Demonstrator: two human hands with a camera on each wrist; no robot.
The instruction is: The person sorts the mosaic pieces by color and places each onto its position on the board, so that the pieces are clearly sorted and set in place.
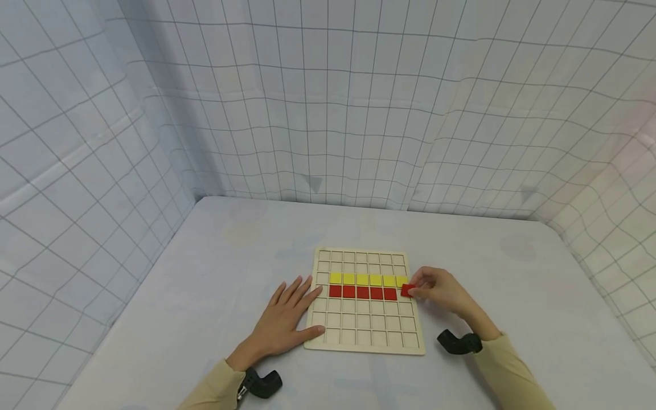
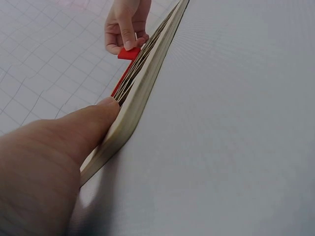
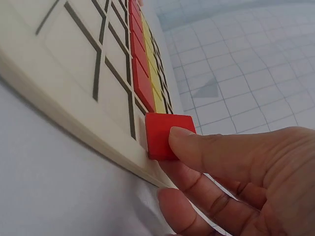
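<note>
A pale wooden grid board [image 1: 363,339] lies flat on the table, its cells set off by grooves. One row carries yellow square tiles [image 1: 362,279]; directly below it runs a row of red square tiles [image 1: 362,292]. My right hand [image 1: 439,289] pinches a loose red tile [image 3: 158,136] between thumb and fingers, over the right end of the red row. The held tile is tilted in the right wrist view. My left hand [image 1: 284,319] lies with fingers spread on the board's left edge; its thumb [image 2: 93,123] touches the rim in the left wrist view.
A white table [image 1: 246,239] spreads around the board. White grid-lined curtains [image 1: 328,114] hang behind it and at both sides. A black wrist device [image 1: 262,384] sits at the left wrist, another black device [image 1: 459,343] at the right.
</note>
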